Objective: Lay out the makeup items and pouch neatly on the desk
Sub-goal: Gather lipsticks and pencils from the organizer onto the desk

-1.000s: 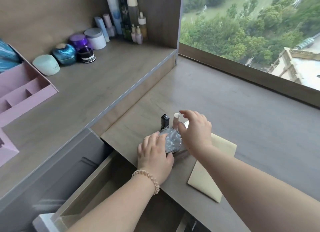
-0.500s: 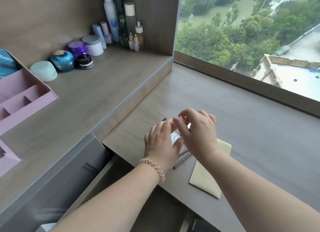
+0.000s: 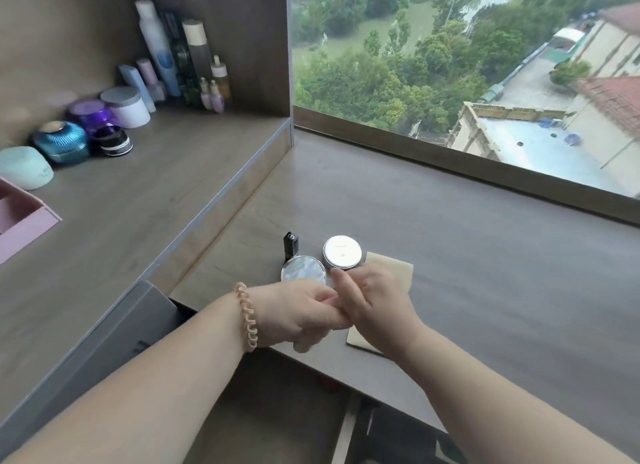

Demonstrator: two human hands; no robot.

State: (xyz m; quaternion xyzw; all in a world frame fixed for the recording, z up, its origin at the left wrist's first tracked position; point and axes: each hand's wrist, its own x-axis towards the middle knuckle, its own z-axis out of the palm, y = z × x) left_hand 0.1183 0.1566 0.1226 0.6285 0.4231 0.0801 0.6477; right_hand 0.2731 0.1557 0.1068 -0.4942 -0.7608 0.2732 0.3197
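We see the left hand and right hand meeting at the near edge of the counter, fingers curled and touching one another; whether they pinch anything between them we cannot tell. Just beyond the left hand lies a round clear-lidded compact, flat, lid up. Beside it, just beyond the right hand's fingertips, sits a round white compact, also lid up; the two discs nearly touch. Beyond the clear compact stands a small black tube, upright, long axis vertical. Under and to the right of the right hand lies the flat cream pouch, its long axis running from the counter's near edge away from us, partly hidden by the wrist. To the right of the right hand and beyond, the counter is bare up to the window. Left of the left hand rises a higher shelf carrying jars and bottles; a pink organiser sits at its left edge, contents not visible.
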